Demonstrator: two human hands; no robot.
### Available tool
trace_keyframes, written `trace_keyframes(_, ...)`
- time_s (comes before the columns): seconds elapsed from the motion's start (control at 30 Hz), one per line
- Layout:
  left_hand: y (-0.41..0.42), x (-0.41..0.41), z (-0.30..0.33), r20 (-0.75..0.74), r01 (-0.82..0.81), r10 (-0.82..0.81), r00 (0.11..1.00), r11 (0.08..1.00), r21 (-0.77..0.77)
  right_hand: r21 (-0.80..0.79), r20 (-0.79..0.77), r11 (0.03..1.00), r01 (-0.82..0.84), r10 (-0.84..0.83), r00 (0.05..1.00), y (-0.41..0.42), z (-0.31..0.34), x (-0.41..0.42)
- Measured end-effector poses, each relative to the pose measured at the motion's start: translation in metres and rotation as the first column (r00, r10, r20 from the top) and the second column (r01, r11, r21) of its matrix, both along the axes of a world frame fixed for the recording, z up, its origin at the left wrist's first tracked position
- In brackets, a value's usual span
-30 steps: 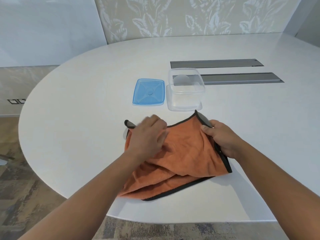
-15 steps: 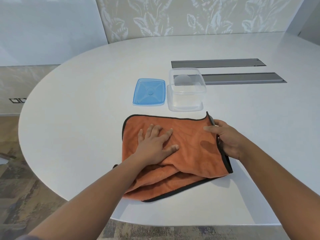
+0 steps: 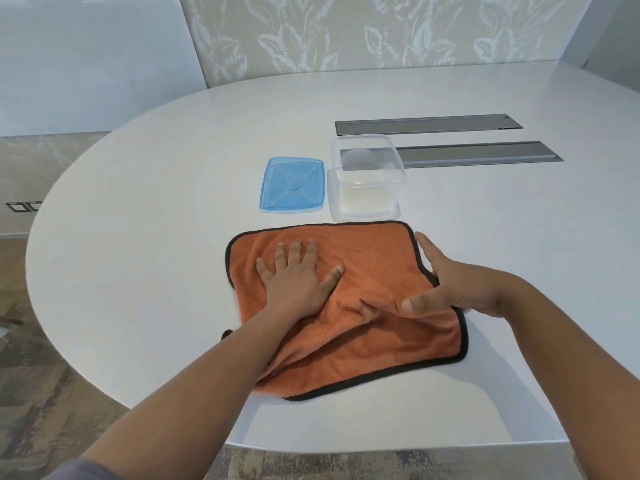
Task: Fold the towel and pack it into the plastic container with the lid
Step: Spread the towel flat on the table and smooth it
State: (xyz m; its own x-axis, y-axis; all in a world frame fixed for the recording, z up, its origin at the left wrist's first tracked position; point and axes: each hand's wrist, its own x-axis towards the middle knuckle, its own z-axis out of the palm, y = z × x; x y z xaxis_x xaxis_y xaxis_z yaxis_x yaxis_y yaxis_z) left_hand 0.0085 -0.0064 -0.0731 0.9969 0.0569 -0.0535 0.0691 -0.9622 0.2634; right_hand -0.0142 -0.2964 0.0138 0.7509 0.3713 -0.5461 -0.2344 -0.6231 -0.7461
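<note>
An orange towel (image 3: 374, 258) with a black hem lies folded on the white table, its near part still rumpled. My left hand (image 3: 298, 278) presses flat on the towel's left half, fingers spread. My right hand (image 3: 450, 285) rests on the right edge, fingers along the hem and thumb pressing the cloth. Just beyond the towel stands the clear plastic container (image 3: 367, 181), uncovered and with nothing in it. Its blue lid (image 3: 292, 185) lies flat on the table to the container's left.
The oval white table (image 3: 156, 220) has two grey recessed strips (image 3: 467, 140) behind the container. Its near edge runs close under my forearms. Patterned floor shows below and to the left.
The far layer of the towel has been laid out flat toward the container. My left hand went from a loose grip to a flat press. My right hand slid down the right hem.
</note>
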Motion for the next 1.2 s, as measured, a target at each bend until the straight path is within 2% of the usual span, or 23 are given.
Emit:
trace_keyframes(0.1, 0.0, 0.001, 0.0, 0.006, 0.009, -0.009, 1.0, 1.0, 0.003, -0.048, 0.008, 0.997, -0.06, 0.061, 0.998, -0.001, -0.002, -0.002)
trace_keyframes(0.2, 0.001, 0.0, 0.001, 0.021, 0.027, -0.027, 0.999, 1.0, -0.002, -0.068, -0.021, 0.997, -0.032, 0.031, 0.999, -0.002, -0.002, -0.004)
trace_keyframes(0.33, 0.001, -0.004, 0.002, 0.032, 0.026, -0.025, 0.999, 0.999, -0.028, -0.331, 0.027, 0.94, -0.085, 0.1, 0.995, 0.002, 0.003, -0.006)
trace_keyframes(0.4, 0.001, -0.006, 0.003, 0.038, 0.026, -0.025, 0.999, 0.999, -0.029, -0.47, 0.176, 0.881, -0.05, 0.15, 0.973, 0.011, 0.008, -0.005)
trace_keyframes(0.47, 0.001, -0.007, 0.004, 0.038, 0.031, -0.03, 0.999, 1.0, -0.007, -0.584, 0.374, 0.809, 0.068, 0.195, 0.907, 0.026, 0.009, -0.004)
trace_keyframes(0.53, -0.001, -0.008, 0.004, 0.034, 0.036, -0.037, 0.999, 0.999, 0.013, -0.581, 0.508, 0.806, 0.114, 0.249, 0.825, 0.043, 0.006, -0.007)
trace_keyframes(0.6, -0.003, -0.009, 0.004, 0.036, 0.051, -0.051, 0.998, 0.999, 0.014, -0.561, 0.567, 0.824, 0.084, 0.308, 0.764, 0.056, -0.002, -0.01)
trace_keyframes(0.67, -0.003, -0.01, 0.004, 0.045, 0.076, -0.075, 0.996, 0.997, -0.002, -0.567, 0.56, 0.822, 0.048, 0.342, 0.755, 0.065, -0.01, -0.013)
trace_keyframes(0.77, 0.001, -0.009, 0.006, 0.02, 0.119, -0.119, 0.993, 0.993, -0.02, -0.574, 0.482, 0.819, -0.016, 0.354, 0.802, 0.072, -0.023, -0.011)
trace_keyframes(0.93, 0.013, -0.012, 0.018, -0.055, 0.212, -0.219, 0.974, 0.972, -0.102, -0.638, 0.383, 0.769, -0.029, 0.35, 0.855, 0.067, -0.042, -0.002)
trace_keyframes(1.03, 0.013, -0.022, 0.028, -0.017, 0.239, -0.244, 0.97, 0.96, -0.145, -0.659, 0.327, 0.751, -0.026, 0.318, 0.89, 0.066, -0.052, -0.001)
trace_keyframes(1.1, 0.008, -0.029, 0.036, -0.005, 0.323, -0.328, 0.945, 0.935, -0.146, -0.657, 0.306, 0.754, -0.027, 0.3, 0.904, 0.066, -0.057, 0.0)
trace_keyframes(1.2, -0.002, -0.038, 0.043, -0.075, 0.487, -0.493, 0.867, 0.869, -0.083, -0.657, 0.293, 0.753, -0.034, 0.297, 0.909, 0.066, -0.06, 0.001)
